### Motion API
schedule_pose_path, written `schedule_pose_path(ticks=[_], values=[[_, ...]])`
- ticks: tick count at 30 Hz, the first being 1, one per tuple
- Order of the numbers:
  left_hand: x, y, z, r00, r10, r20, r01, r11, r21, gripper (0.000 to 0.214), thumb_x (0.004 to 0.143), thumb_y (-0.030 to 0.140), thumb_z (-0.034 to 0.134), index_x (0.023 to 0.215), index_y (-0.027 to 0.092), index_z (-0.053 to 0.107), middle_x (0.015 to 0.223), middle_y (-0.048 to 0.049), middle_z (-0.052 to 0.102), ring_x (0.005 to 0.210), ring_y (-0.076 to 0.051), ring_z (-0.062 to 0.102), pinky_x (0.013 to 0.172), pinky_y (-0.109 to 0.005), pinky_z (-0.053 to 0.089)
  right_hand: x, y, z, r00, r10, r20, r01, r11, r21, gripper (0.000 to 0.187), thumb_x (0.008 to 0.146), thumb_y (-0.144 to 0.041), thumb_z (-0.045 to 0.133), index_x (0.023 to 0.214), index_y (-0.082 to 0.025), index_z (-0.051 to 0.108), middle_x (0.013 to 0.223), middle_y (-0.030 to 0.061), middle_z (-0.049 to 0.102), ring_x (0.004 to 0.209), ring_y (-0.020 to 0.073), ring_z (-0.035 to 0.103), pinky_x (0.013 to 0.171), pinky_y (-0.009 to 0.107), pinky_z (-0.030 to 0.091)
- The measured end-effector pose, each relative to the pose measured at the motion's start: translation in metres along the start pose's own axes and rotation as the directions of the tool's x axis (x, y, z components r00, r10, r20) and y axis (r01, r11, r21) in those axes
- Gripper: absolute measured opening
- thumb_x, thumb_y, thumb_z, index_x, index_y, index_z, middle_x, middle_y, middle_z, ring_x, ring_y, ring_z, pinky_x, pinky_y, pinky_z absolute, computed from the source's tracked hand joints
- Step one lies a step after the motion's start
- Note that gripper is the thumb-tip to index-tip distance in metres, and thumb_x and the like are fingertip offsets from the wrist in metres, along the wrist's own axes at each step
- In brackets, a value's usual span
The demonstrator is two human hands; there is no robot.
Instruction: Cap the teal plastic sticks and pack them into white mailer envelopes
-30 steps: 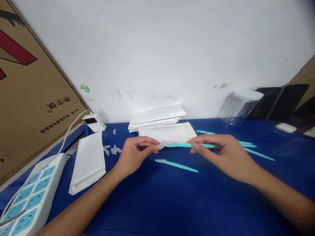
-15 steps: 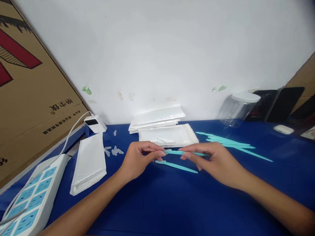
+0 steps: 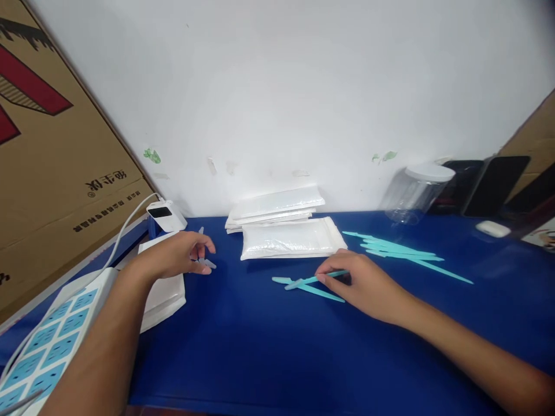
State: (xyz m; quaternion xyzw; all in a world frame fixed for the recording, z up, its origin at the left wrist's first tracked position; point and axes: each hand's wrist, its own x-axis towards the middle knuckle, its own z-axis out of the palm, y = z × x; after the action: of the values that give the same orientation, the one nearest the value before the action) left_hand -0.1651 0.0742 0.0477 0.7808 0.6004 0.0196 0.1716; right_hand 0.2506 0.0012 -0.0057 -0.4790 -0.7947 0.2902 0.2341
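Observation:
My right hand pinches a thin teal plastic tool by its handle, low over the blue table; its tip crosses a second teal tool lying flat there. My left hand reaches left above a white pouch, its fingertips curled down at several small clear plastic caps. Whether the fingers grip a cap is hidden.
A stack of white pouches lies at the wall. More teal tools are heaped to the right, near a clear jar. A white power strip and charger sit left, by a cardboard box. Phones lean at the far right.
My left hand let go of the teal tool's tip and moved left to the small clear caps. My right hand lowered the tool toward the table, across the other one.

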Motion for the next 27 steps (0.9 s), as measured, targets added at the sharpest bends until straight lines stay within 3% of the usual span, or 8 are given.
schedule_pose_path(ticks=[2,5,10,12,15,18,22,27], values=[[0.005,-0.012,0.003,0.999,0.012,0.041,-0.011,1.0,-0.027,0.04,0.063,0.049,0.089,0.098,0.03,0.083,0.094,-0.0064,0.075,0.084,-0.027,0.073,0.067,-0.032,0.056,0.001,0.002,-0.002,0.998,-0.069,-0.016,0.068,0.996,-0.063,0.026,0.103,-0.041,0.059,0.1,-0.027,0.081,0.103,0.0061,0.08,0.106,0.0288,0.069,0.09,0.044,0.056],[0.012,-0.015,0.011,0.996,0.06,0.06,-0.058,0.998,-0.031,0.026,0.067,0.048,0.086,0.086,0.03,0.083,0.092,-0.0076,0.075,0.088,-0.029,0.072,0.071,-0.034,0.055,0.003,0.009,-0.019,0.986,-0.137,-0.095,0.119,0.977,-0.179,0.026,0.103,-0.041,0.059,0.103,-0.026,0.081,0.107,0.0072,0.081,0.107,0.0301,0.069,0.095,0.047,0.054],[0.017,-0.009,0.018,0.997,0.044,0.064,-0.041,0.998,-0.037,0.025,0.077,0.051,0.077,0.084,0.027,0.081,0.089,-0.007,0.076,0.081,-0.026,0.071,0.068,-0.032,0.052,0.002,0.037,-0.082,0.933,0.026,-0.358,-0.153,0.932,-0.33,0.032,0.101,-0.043,0.06,0.1,-0.02,0.081,0.098,0.0106,0.083,0.086,0.0284,0.073,0.078,0.041,0.052],[0.017,-0.007,0.019,0.998,0.043,0.051,-0.04,0.998,-0.054,0.03,0.081,0.055,0.074,0.086,0.025,0.079,0.089,-0.0075,0.076,0.081,-0.025,0.071,0.068,-0.032,0.052,-0.001,0.055,-0.106,0.932,0.103,-0.348,-0.25,0.877,-0.409,0.034,0.099,-0.044,0.062,0.101,-0.017,0.083,0.095,0.0149,0.082,0.086,0.0303,0.073,0.074,0.041,0.049],[0.018,-0.003,0.022,0.998,0.026,0.052,-0.023,0.998,-0.062,0.038,0.087,0.06,0.067,0.085,0.024,0.076,0.085,-0.008,0.076,0.077,-0.025,0.069,0.065,-0.032,0.05,-0.003,0.084,-0.127,0.95,0.248,-0.188,-0.309,0.823,-0.477,0.031,0.098,-0.041,0.062,0.099,-0.018,0.083,0.097,0.0135,0.082,0.089,0.0293,0.073,0.075,0.038,0.05],[0.021,0.003,0.025,1.0,0.025,-0.001,-0.025,0.997,-0.071,0.039,0.091,0.06,0.062,0.087,0.023,0.073,0.087,-0.0077,0.077,0.077,-0.025,0.069,0.067,-0.032,0.05,-0.001,0.105,-0.129,0.922,0.379,-0.081,-0.363,0.77,-0.526,0.021,0.094,-0.035,0.066,0.097,-0.02,0.081,0.101,0.0108,0.08,0.091,0.0286,0.072,0.075,0.036,0.05],[0.025,0.013,0.028,0.982,0.064,-0.176,-0.086,0.989,-0.119,0.034,0.101,0.054,0.051,0.097,0.023,0.065,0.087,-0.0053,0.077,0.081,-0.024,0.071,0.073,-0.034,0.052,0.003,0.113,-0.119,0.915,0.396,-0.077,-0.372,0.753,-0.543,0.019,0.095,-0.027,0.062,0.098,-0.017,0.077,0.102,0.0136,0.078,0.088,0.0284,0.069,0.072,0.036,0.047],[0.024,0.034,0.035,0.877,0.139,-0.46,-0.198,0.977,-0.084,0.03,0.105,0.044,0.05,0.115,0.021,0.066,0.085,-0.0032,0.074,0.076,-0.022,0.069,0.076,-0.033,0.05,0.004,0.107,-0.111,0.934,0.348,-0.076,-0.331,0.768,-0.548,0.016,0.095,-0.021,0.059,0.089,-0.015,0.073,0.092,0.0147,0.076,0.08,0.0263,0.065,0.067,0.035,0.041]])
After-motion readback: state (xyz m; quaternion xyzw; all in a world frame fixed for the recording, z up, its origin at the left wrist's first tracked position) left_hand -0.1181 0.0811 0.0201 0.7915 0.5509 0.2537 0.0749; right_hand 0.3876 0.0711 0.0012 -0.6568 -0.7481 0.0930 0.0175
